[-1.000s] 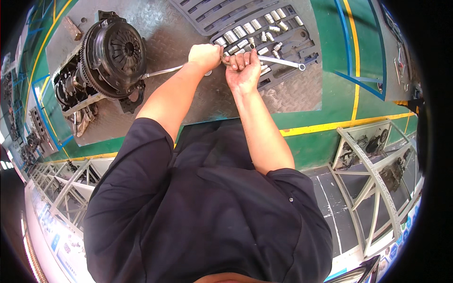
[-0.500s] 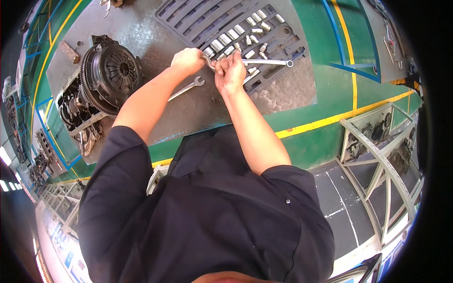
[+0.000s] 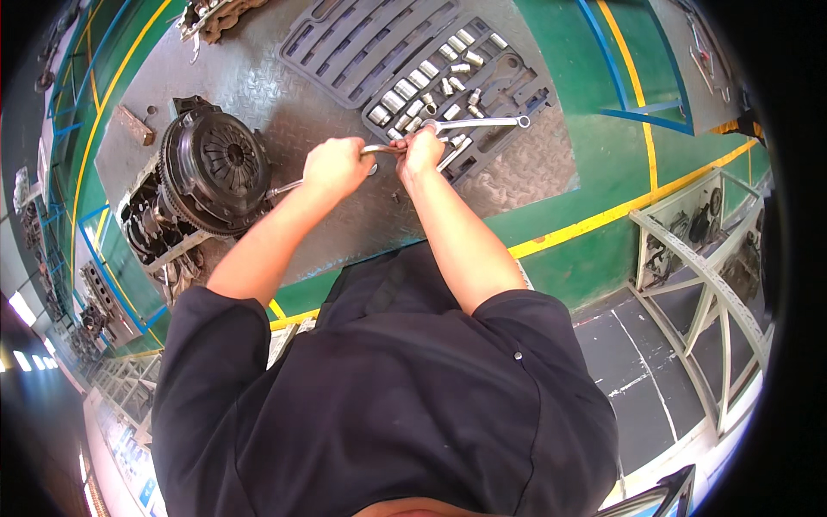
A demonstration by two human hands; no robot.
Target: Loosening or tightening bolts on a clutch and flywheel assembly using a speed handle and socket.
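Note:
My left hand (image 3: 336, 169) is closed around one end of a bent, shiny metal rod (image 3: 380, 150). The fingers of my right hand (image 3: 420, 153) are closed on its other end, at the near edge of the socket case (image 3: 340, 76). Most of the rod's ends is hidden in my hands, so its full shape cannot be made out. A combination wrench (image 3: 287, 187) lies on the table, partly covered by my left hand. Another wrench (image 3: 487, 122) rests across the case, just beyond my right hand. Several silver sockets (image 3: 405, 90) sit in the case.
To the left, a round clutch assembly (image 3: 226, 159) stands on an engine block (image 3: 146, 220) on the metal table (image 3: 258, 82). A rusty block (image 3: 135, 125) lies behind it. Greasy metal parts (image 3: 215, 17) are at the far edge. A metal frame rack (image 3: 702, 276) stands right.
Both hands have come nearer to me with the rod, the left also shifting left over the table wrench. The rod now lies more level between them. The whole view has shifted slightly.

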